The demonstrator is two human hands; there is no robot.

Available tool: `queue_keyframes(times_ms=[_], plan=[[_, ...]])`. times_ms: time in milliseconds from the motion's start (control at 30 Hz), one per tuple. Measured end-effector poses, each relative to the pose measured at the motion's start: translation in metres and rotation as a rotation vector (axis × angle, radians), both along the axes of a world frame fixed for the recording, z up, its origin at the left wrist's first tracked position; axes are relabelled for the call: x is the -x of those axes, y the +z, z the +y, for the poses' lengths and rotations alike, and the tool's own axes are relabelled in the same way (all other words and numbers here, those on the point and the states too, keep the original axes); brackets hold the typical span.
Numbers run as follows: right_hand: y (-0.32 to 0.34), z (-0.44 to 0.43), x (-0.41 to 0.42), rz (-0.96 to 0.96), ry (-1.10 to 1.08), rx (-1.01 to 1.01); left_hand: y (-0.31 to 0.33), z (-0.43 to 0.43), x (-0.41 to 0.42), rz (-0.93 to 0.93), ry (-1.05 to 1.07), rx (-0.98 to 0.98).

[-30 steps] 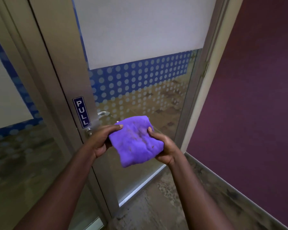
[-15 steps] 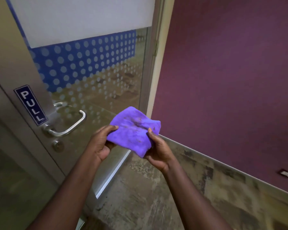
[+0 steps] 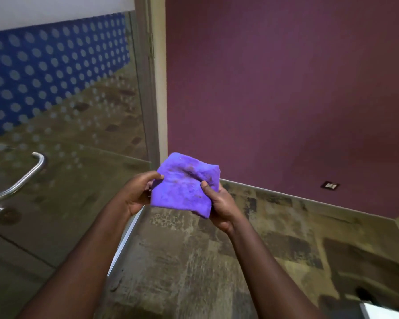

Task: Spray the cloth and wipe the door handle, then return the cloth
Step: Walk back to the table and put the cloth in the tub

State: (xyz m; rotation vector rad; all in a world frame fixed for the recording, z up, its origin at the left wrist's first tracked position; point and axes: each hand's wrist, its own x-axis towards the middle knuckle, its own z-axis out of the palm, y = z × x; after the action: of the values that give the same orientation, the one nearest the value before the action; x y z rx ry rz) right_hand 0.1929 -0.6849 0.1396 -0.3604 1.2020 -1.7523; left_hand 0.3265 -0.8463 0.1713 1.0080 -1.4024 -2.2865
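A folded purple cloth with brownish dirt marks is held up in front of me, over the floor. My left hand grips its left edge and my right hand grips its right edge, thumbs on top. The metal door handle sits at the far left on the glass door, well apart from the cloth and both hands. No spray bottle is in view.
A maroon wall fills the right side, with a small socket plate low on it. The door frame stands between door and wall. Mottled brown floor lies below. A white edge shows at bottom right.
My view has swung right, away from the door; the handle slid to the left edge and the PULL sign left the frame. Both hands still hold the cloth between them.
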Motion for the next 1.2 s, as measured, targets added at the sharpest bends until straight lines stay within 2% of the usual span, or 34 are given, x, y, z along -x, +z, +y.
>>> queue_keyframes(times_ms=[233, 500, 600, 900, 1200], plan=[[-0.009, 0.094, 0.036, 0.047, -0.104, -0.018, -0.012, 0.078, 0.057, 0.022, -0.213, 0.045], [-0.034, 0.221, 0.075, -0.028, -0.18, -0.023, -0.038, 0.187, 0.118, 0.001, -0.299, 0.063], [-0.046, 0.262, 0.085, -0.066, -0.259, 0.021, -0.048, 0.227, 0.139, -0.028, -0.334, 0.087], [-0.085, 0.398, 0.103, -0.158, -0.547, -0.051, -0.082, 0.36, 0.203, -0.089, -0.549, 0.046], [-0.11, 0.48, 0.089, -0.22, -0.772, -0.095, -0.103, 0.442, 0.238, -0.148, -0.769, 0.056]])
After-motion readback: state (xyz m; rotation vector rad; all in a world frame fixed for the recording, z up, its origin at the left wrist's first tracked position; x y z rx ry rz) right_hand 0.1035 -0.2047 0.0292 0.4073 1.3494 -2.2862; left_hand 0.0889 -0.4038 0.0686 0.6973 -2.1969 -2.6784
